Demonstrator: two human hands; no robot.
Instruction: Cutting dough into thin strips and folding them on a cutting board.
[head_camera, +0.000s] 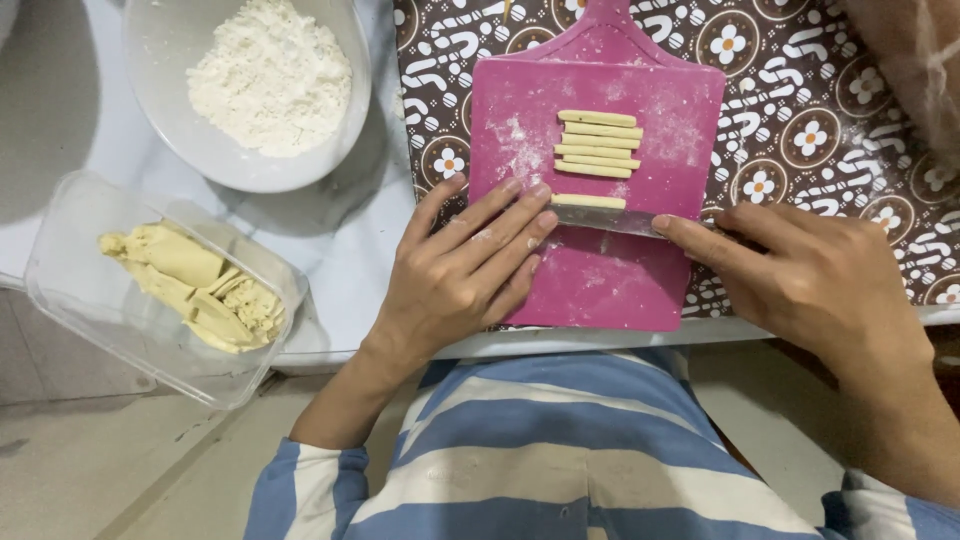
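A pale dough strip (588, 201) lies flat across the floured pink cutting board (600, 280), touching the knife blade (610, 221).

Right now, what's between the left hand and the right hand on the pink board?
In the head view, a knife blade spans from the left hand to the right hand, lying on the pink cutting board just below one dough strip.
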